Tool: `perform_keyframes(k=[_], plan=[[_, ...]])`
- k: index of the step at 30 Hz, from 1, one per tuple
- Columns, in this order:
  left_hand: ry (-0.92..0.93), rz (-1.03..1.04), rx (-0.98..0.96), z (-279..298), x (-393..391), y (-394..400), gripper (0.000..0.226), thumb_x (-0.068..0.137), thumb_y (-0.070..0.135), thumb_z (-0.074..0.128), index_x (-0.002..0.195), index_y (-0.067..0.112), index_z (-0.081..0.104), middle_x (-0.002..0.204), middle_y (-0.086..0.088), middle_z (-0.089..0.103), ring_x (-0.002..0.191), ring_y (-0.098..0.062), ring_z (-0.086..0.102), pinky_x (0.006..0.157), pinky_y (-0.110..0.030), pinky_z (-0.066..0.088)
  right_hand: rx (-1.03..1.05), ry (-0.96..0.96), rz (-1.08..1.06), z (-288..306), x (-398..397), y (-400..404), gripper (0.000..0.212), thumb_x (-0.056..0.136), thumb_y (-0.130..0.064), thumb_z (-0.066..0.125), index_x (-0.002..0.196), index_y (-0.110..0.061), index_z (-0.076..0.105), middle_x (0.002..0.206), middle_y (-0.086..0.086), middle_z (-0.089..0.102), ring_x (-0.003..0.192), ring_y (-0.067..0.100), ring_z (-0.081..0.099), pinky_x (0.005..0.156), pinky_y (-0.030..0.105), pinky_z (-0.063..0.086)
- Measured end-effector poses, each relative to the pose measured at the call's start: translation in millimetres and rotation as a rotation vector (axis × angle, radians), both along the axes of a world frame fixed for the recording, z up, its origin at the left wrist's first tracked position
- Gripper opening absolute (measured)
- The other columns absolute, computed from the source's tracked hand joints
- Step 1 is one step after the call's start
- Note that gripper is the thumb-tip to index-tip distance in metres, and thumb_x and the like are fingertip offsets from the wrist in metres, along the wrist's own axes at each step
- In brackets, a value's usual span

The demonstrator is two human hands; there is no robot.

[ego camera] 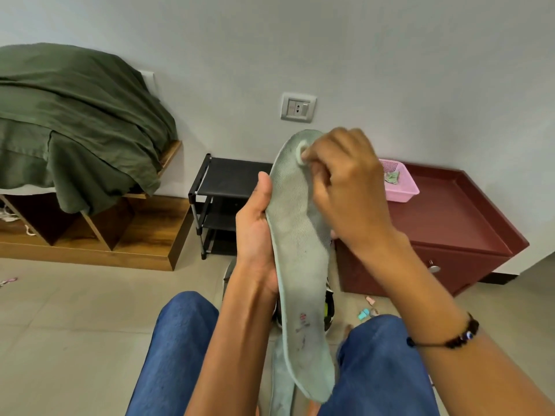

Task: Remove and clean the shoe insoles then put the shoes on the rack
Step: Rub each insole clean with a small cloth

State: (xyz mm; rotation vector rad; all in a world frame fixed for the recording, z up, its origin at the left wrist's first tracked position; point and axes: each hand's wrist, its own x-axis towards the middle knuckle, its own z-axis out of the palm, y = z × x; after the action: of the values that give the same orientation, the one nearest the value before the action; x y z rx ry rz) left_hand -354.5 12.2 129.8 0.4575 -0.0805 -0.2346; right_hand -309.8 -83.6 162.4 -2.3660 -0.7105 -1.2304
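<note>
One insole [297, 250] is out and up in front of the person. The left hand [258, 226] grips its side; the right hand [345, 187] pinches a small white pad [301, 152], rubbing its top. A shoe [329, 307] waits on the floor, and the black rack [228, 187] has none yet.

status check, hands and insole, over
Left hand grips insole upright. Right hand pinches white pad against its toe end. Nothing in the way.

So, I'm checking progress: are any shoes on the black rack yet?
No, the visible shelves of the black rack hold no shoes, while the left hand grips the insole.
</note>
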Motion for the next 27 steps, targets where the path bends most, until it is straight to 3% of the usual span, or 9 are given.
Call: perform_keyframes(k=[3,6,8,11,15,19,22,24,27], plan=[[-0.016,-0.049,0.079,1,-1,1,0.065,0.093,0.052,0.027,0.082,0.013,0.078,0.088,-0.010,0.072,0.074,-0.027,0.069,0.061,-0.037,0.055,0.178,0.077,-0.072,13,20,-13,0.014,0.078,-0.002,0.053,0.076,-0.004,0.066,0.077,0.009,0.064,0.074,0.026,0.061,0.067,0.018,0.034],[-0.022,-0.020,0.094,3,-1,2,0.066,0.093,0.052,0.026,0.081,0.014,0.078,0.088,-0.011,0.073,0.074,-0.029,0.070,0.060,-0.037,0.055,0.269,0.057,-0.030,19,9,-20,0.010,0.079,0.001,0.058,0.081,-0.003,0.067,0.082,0.008,0.065,0.078,0.021,0.062,0.069,0.025,0.046],[-0.006,0.014,0.035,1,2,3,0.070,0.097,0.048,0.024,0.072,0.011,0.078,0.078,-0.009,0.073,0.066,-0.023,0.070,0.056,-0.033,0.056,0.243,0.035,0.042,14,-16,-11,0.008,0.078,0.003,0.061,0.082,-0.001,0.067,0.083,0.009,0.064,0.078,0.022,0.061,0.068,0.030,0.048],[0.016,0.022,-0.030,-1,5,3,0.068,0.097,0.047,0.028,0.075,0.004,0.075,0.077,-0.011,0.069,0.068,-0.020,0.068,0.063,-0.026,0.056,0.103,0.083,0.153,-11,-43,6,0.010,0.076,0.008,0.063,0.080,0.000,0.067,0.079,0.009,0.062,0.073,0.024,0.056,0.067,0.032,0.045],[0.012,0.045,-0.006,-3,4,2,0.068,0.098,0.043,0.028,0.072,0.003,0.076,0.075,-0.010,0.070,0.067,-0.018,0.069,0.062,-0.024,0.057,-0.067,0.080,0.098,-27,-27,1,0.007,0.076,0.004,0.061,0.078,-0.002,0.064,0.078,0.010,0.061,0.073,0.026,0.056,0.070,0.034,0.045],[0.040,0.043,0.066,-6,5,2,0.063,0.097,0.046,0.030,0.079,0.009,0.077,0.082,-0.010,0.072,0.070,-0.024,0.069,0.060,-0.035,0.057,0.024,0.103,-0.016,-16,5,-15,0.009,0.075,0.005,0.057,0.076,-0.001,0.063,0.077,0.012,0.062,0.073,0.029,0.057,0.069,0.024,0.036],[0.001,-0.002,0.111,-4,3,4,0.068,0.097,0.052,0.024,0.083,0.014,0.078,0.091,-0.011,0.073,0.077,-0.030,0.070,0.064,-0.042,0.056,0.203,0.134,-0.067,-3,9,-27,0.011,0.077,0.005,0.056,0.079,-0.002,0.065,0.081,0.010,0.063,0.077,0.026,0.060,0.070,0.032,0.046],[0.003,0.037,0.079,-4,4,3,0.068,0.098,0.049,0.025,0.079,0.012,0.078,0.086,-0.011,0.073,0.073,-0.027,0.071,0.062,-0.040,0.057,0.227,0.122,-0.011,0,-5,-25,0.011,0.078,0.004,0.057,0.081,-0.001,0.065,0.083,0.009,0.063,0.078,0.023,0.060,0.068,0.036,0.049],[0.015,0.082,0.013,-5,6,1,0.069,0.099,0.044,0.027,0.073,0.003,0.076,0.075,-0.011,0.071,0.065,-0.020,0.069,0.060,-0.027,0.057,0.072,0.150,0.139,-18,-37,-2,0.010,0.075,0.006,0.060,0.079,-0.002,0.065,0.080,0.009,0.062,0.074,0.025,0.058,0.069,0.033,0.045]])
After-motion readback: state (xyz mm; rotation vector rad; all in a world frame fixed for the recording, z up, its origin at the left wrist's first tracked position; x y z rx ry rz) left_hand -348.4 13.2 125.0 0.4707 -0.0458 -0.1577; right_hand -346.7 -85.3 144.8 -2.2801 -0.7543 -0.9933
